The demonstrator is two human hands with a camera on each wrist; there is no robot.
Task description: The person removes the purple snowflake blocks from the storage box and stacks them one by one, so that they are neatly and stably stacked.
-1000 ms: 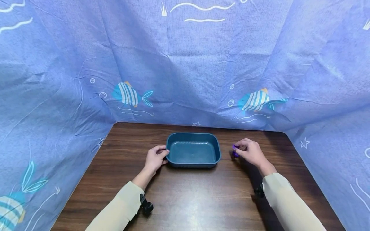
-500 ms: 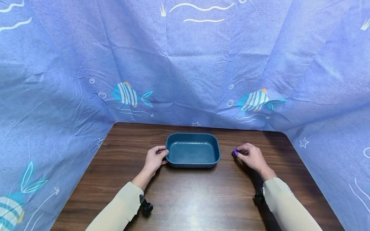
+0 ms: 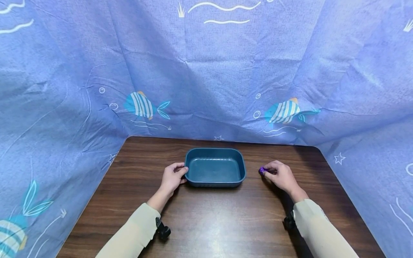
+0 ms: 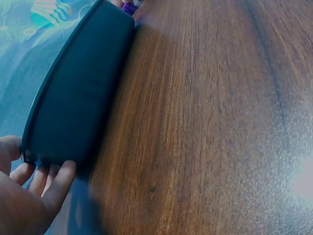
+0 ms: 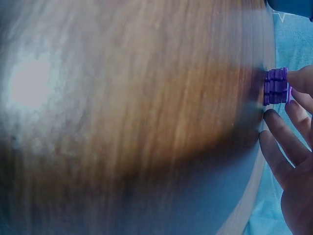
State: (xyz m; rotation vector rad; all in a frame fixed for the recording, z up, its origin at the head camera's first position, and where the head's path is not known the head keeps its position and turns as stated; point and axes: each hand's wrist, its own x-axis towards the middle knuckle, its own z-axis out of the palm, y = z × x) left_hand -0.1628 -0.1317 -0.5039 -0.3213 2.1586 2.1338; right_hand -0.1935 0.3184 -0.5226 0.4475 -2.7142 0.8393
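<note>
A dark teal rectangular plastic container stands on the table with nothing inside. My left hand grips its left end, thumb at the rim and fingers against the outer wall; the left wrist view shows those fingertips low on the container's side. To the right of the container, my right hand pinches a small purple ridged piece between thumb and fingers. In the right wrist view, the piece's ridged side is turned to the tabletop, and two other fingers reach down beside it.
The dark wood-grain table has its far edge against a blue fabric backdrop printed with fish. The same fabric hangs along the left and right sides. Black wrist cameras sit under both pale sleeves.
My right hand has come slightly lower and nearer with the purple piece, which has turned a little in the fingers. My left hand and the container have stayed in place.
</note>
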